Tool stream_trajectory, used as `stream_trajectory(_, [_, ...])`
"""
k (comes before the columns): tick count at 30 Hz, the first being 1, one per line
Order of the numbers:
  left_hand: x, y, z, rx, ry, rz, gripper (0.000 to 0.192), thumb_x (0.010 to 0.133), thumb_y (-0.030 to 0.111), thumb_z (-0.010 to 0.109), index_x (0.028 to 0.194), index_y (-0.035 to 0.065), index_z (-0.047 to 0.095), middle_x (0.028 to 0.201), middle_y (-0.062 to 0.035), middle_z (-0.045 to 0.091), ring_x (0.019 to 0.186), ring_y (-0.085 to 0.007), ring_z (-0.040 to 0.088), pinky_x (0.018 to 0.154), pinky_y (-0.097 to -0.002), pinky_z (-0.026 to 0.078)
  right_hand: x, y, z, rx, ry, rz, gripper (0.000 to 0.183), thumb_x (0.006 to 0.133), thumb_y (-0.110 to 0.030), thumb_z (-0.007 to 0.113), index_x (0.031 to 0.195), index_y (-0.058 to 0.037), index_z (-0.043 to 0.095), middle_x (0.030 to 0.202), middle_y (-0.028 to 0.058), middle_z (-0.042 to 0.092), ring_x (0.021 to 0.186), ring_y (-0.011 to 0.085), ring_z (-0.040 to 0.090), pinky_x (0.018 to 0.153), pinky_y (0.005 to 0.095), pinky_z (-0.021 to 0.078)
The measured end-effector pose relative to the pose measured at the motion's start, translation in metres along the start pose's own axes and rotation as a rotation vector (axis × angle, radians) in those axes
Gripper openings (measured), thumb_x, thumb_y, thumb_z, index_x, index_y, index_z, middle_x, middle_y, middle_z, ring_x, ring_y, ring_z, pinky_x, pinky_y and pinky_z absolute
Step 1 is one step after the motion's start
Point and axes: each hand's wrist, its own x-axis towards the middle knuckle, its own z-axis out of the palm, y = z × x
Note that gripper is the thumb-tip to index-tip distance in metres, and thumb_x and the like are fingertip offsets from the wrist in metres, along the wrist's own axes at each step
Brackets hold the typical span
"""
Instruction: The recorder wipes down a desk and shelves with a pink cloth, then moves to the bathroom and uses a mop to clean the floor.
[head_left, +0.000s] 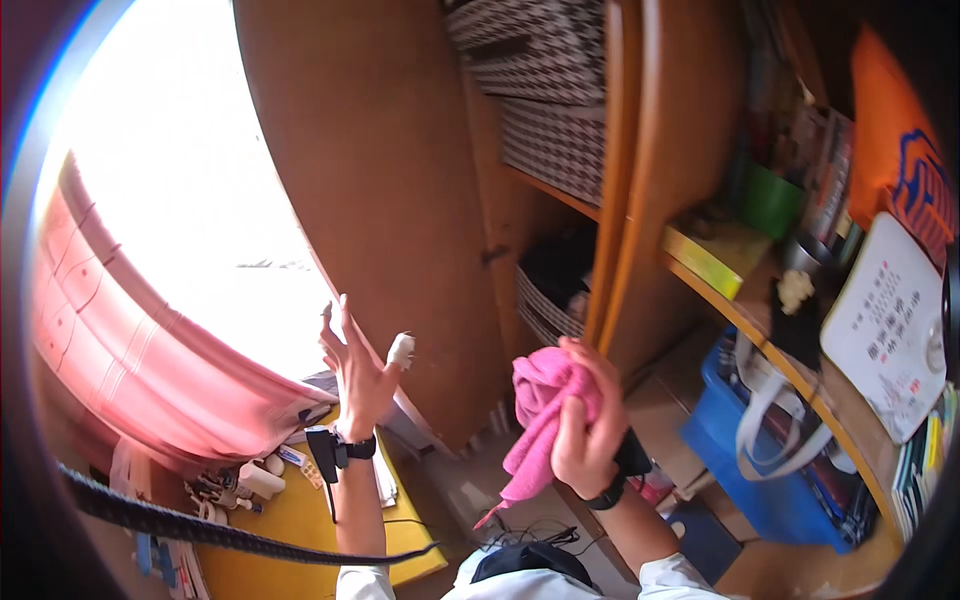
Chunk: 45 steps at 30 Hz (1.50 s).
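A crumpled pink cloth (534, 442) is bunched in my right hand (592, 427), with one corner hanging down. My left hand (364, 375) is raised with its fingers apart and holds nothing; its thumb tip has a white wrapping. That hand is near the edge of an open brown wooden wardrobe door (375, 187); I cannot tell if it touches. Beyond my right hand stands the open wardrobe, with houndstooth-patterned storage boxes (555, 142) on its shelves and dark fabric (559, 262) lower down.
Left of me is a yellow table (262, 547) bearing small items, beside a pink curtain (150, 360) and a bright window (180, 187). To the right, a shelf (787, 360) holds a whiteboard (889, 322) with writing. A blue bin (765, 480) stands below it.
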Motion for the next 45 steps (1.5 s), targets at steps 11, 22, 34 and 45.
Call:
stream_trajectory(11, [0.106, -0.111, 0.030, -0.426, 0.068, 0.116, 0.086, 0.064, 0.022, 0.080, 0.135, -0.0020, 0.039, 0.131, -0.0190, 0.037, 0.129, -0.0341, 0.032, 0.109, -0.0426, 0.029, 0.040, 0.100, 0.185, 0.290, -0.137, 0.309, 0.026, 0.098, -0.009, 0.046, 0.120, 0.0030, 0.052, 0.112, 0.0148, 0.064, 0.106, 0.0260, 0.063, 0.093, 0.0355, 0.0474])
stream_trajectory(22, [0.142, -0.098, 0.044, -0.816, 0.120, -0.063, 0.027, 0.069, 0.009, 0.070, 0.094, -0.0006, 0.068, 0.095, -0.0144, 0.066, 0.087, -0.0277, 0.064, 0.075, -0.0346, 0.049, 0.138, 0.176, 0.301, 0.294, 0.025, 0.140, 0.030, 0.101, -0.021, 0.041, 0.118, 0.0019, 0.050, 0.108, 0.0154, 0.060, 0.102, 0.0236, 0.058, 0.091, 0.0348, 0.0441])
stream_trajectory(34, [0.149, -0.132, 0.057, -0.820, 0.179, -0.177, 0.014, 0.078, 0.013, 0.067, 0.083, -0.0002, 0.067, 0.069, -0.0013, 0.062, 0.066, -0.0072, 0.056, 0.057, -0.0263, 0.045, 0.128, 0.149, 0.316, -0.085, -0.482, -0.539, 0.040, 0.096, -0.022, 0.042, 0.124, 0.0049, 0.053, 0.132, 0.0272, 0.048, 0.126, 0.0440, 0.043, 0.109, 0.0529, 0.0321])
stream_trajectory(45, [0.145, -0.147, 0.070, -0.819, 0.257, -0.176, 0.037, 0.091, 0.030, 0.058, 0.067, 0.0036, 0.050, 0.058, 0.0056, 0.043, 0.058, -0.0036, 0.038, 0.049, -0.0265, 0.029, 0.236, 0.116, 0.336, -0.212, -0.099, -0.438, 0.039, 0.097, -0.016, 0.047, 0.129, 0.0058, 0.049, 0.140, 0.0229, 0.045, 0.127, 0.0343, 0.047, 0.107, 0.0403, 0.0376])
